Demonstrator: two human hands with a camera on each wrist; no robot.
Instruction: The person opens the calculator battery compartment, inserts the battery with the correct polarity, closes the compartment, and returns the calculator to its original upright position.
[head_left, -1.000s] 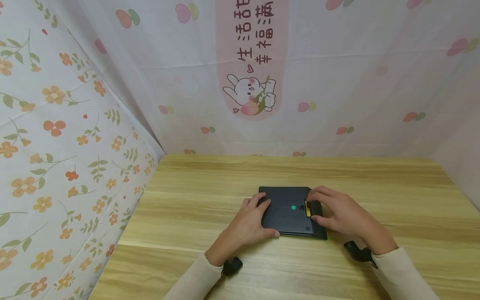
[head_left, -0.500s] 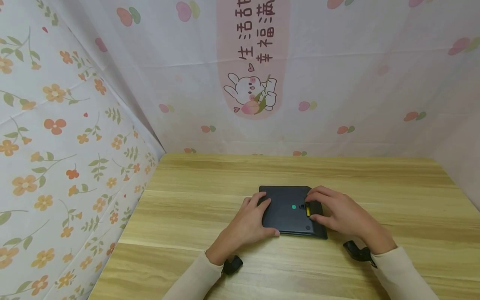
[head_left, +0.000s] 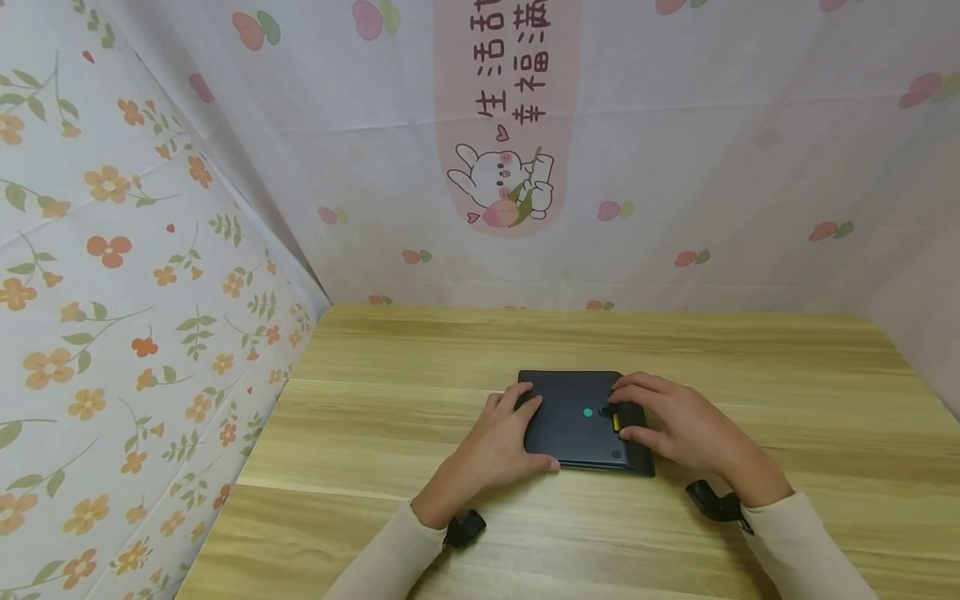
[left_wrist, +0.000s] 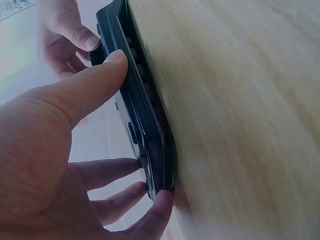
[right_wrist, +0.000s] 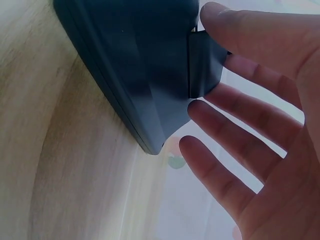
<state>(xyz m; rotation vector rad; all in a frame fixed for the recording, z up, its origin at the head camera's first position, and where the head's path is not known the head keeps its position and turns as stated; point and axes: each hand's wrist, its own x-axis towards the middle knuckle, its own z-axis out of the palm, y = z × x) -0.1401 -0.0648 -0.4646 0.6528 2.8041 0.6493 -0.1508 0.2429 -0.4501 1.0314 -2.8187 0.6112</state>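
Note:
A dark calculator (head_left: 562, 421) lies face down on the wooden table, its underside up with a small green sticker. Some of its keys show along the lower side in the left wrist view. My left hand (head_left: 491, 442) grips the calculator's left end, thumb on the near edge and fingers at the far side. With thumb and fingertips my right hand (head_left: 686, 421) pinches the black battery cover (right_wrist: 206, 65) at the right end. Beside the cover, part of a yellow battery (head_left: 617, 423) shows in its slot; fingers hide some of the cover in the head view.
The wooden table (head_left: 375, 417) reaches a white printed cloth (head_left: 637, 167) at the back. A flowered cloth (head_left: 150, 333) hangs along the left side. A black strap mount sits at each wrist.
The battery cover in my right hand has shifted slightly left, and less of the yellow battery shows. My left hand and the calculator have stayed in place.

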